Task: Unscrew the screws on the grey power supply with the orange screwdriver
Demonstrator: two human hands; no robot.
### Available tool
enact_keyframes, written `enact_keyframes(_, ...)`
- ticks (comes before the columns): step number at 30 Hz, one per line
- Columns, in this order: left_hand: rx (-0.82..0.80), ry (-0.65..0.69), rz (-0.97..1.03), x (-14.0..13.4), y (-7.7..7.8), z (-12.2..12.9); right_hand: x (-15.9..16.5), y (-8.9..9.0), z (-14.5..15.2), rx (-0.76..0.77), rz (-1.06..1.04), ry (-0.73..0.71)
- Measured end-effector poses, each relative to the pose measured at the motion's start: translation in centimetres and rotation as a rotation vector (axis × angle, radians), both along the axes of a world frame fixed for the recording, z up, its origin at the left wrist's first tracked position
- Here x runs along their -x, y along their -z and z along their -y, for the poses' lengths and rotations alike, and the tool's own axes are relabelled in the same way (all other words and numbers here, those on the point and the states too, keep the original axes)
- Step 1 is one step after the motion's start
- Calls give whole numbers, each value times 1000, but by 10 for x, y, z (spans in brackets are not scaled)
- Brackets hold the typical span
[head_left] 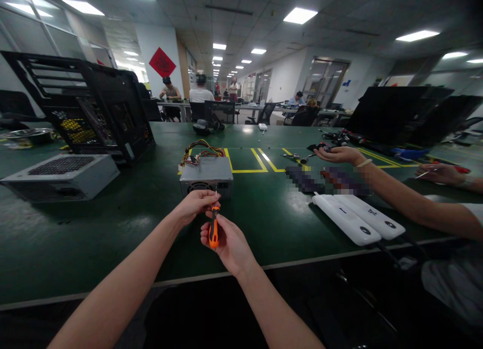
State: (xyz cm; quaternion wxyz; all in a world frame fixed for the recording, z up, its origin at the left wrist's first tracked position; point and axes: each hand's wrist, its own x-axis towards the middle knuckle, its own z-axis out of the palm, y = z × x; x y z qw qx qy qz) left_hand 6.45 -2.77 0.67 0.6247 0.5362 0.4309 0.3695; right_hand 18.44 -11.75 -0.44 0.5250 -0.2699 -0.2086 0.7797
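Note:
My right hand (229,241) is wrapped round the handle of an orange and black screwdriver (214,232), which points up and away from me. The fingers of my left hand (194,207) pinch at its thin shaft; whether a small part is also between them I cannot tell. Just beyond both hands, a grey metal power supply (207,172) rests on the green table (151,228). Its fan grille and power socket face me, the grille partly hidden behind my left hand. A bundle of coloured cables (204,150) lies on and behind it.
Left stand a second power supply (62,175) and a black computer case (85,110). White devices (347,219) lie near the right front edge. A co-worker's open hand (337,155) reaches in from the right; their other hand (439,173) holds a thin tool. Black monitors (400,115) stand behind.

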Motion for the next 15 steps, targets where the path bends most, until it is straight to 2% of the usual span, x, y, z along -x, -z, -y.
enact_keyframes(5,-45,-33,-46,-2,3,-2,0,0,-1,39,1,37)
enact_keyframes(10,-44,52,-24,1,-1,0,-1,-2,-4,111,-50,22)
enact_keyframes(15,-31,-11,-5,-1,2,-2,0,0,-2,51,-25,21)
